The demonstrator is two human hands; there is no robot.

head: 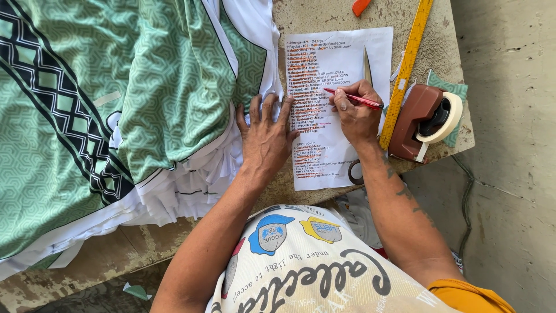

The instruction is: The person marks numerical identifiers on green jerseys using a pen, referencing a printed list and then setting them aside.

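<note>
Right hand [356, 113] pinches a red pen [354, 98] on the list [336, 52]; left hand [266, 136] lies flat, fingers spread, apparently touching the fabric [116, 98].

Right hand [356, 113]: closed around a red pen [354, 98], tip on a printed sheet of paper [336, 58] bearing typed lines, many struck through in red.
Left hand [266, 136]: flat, fingers spread, pressing the sheet's left edge beside a stack of green patterned fabric [116, 98] with white trim; stack covers the left part of the surface [440, 35].
Scissors [357, 171]: lying on the sheet, largely hidden by the right hand, handle loop at the near edge of the surface.
Yellow ruler [408, 64]: running diagonally just right of the sheet.
Brown tape dispenser [423, 119]: near the right edge, holding a roll of tape.
Orange object [360, 6]: at the far edge, kind unclear.
</note>
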